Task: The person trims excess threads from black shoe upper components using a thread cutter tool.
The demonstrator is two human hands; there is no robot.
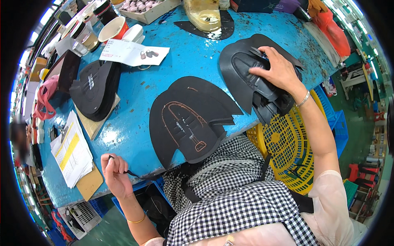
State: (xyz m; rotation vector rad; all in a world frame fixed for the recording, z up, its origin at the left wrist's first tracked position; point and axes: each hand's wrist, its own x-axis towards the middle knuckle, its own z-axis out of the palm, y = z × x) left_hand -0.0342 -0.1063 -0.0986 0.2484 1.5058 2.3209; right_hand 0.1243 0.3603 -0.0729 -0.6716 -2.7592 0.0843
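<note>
My right hand [281,69] rests at the right on a pile of black shoe upper pieces [238,61], its thumb and fingers bent round the top piece. My left hand [115,174] is closed in front of the table's near edge, with a small dark bit at its fingertips. From it a narrow black strip [141,177] runs toward my checked apron [246,205]. Between the hands lies a flat black upper piece [191,119] with brown outlines and small slits, its tip overhanging the edge.
A stack of black pieces [96,90] stands left, beside clipped papers [72,149]. A printed sheet [135,54] lies behind. Jars [84,35], a red-and-white tub [113,29] and a glue container [204,14] stand farther back. A yellow basket [289,143] sits below right.
</note>
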